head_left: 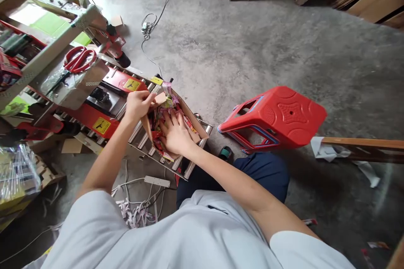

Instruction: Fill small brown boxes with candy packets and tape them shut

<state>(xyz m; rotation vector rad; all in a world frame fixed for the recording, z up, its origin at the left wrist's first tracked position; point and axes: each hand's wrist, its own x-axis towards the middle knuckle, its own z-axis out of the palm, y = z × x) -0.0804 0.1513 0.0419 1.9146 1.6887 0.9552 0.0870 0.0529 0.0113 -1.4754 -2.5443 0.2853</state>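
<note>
Cardboard box (192, 119) sits on the roller conveyor (139, 134), right hand (175, 134) spread flat, pressing packets (164, 111) down while the left hand (137, 104) pinches a flap (159, 98) back.

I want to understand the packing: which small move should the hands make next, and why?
Probably fold the flap down: the right hand lies flat on the packets in the open carton, and the left hand pinches that flap.
</note>
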